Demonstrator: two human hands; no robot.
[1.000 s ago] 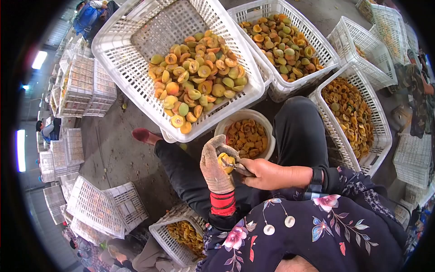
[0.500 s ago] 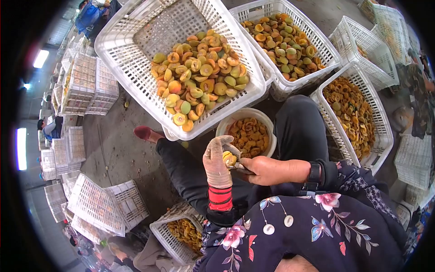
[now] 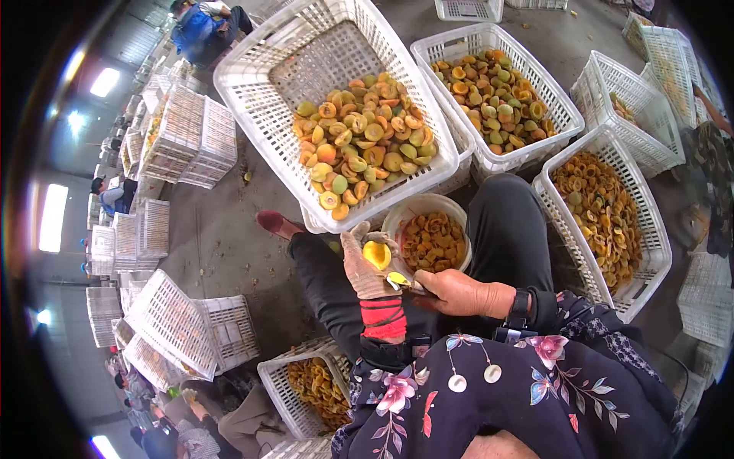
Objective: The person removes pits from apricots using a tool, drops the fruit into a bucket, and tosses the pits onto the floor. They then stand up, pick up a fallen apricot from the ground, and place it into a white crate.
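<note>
My left hand [image 3: 364, 268], in a pale stained glove, is closed around an apricot half [image 3: 377, 255] with its bright yellow side up. My right hand [image 3: 459, 294], bare, grips a small metal tool whose handle is mostly hidden. At the tool's tip, beside the gloved palm, is a small yellow piece [image 3: 397, 280], too small to name. Just beyond both hands stands a round white bucket [image 3: 388, 223] holding orange fruit pieces [image 3: 433, 242]. Past it, a large white crate [image 3: 446, 164] tilts toward me with halved apricots [image 3: 367, 141] in it.
A second crate of apricot halves [image 3: 501, 96] stands behind. To the right is a crate of darker orange pieces [image 3: 600, 206]; another crate [image 3: 271, 373] sits at lower left. Stacked crates [image 3: 191, 138] and a person in blue [image 3: 202, 32] are farther left.
The fruit in my left hand now shows its yellow side, and a small yellow piece sits at the tool's tip. My right hand has drawn slightly away. The whole view has shifted.
</note>
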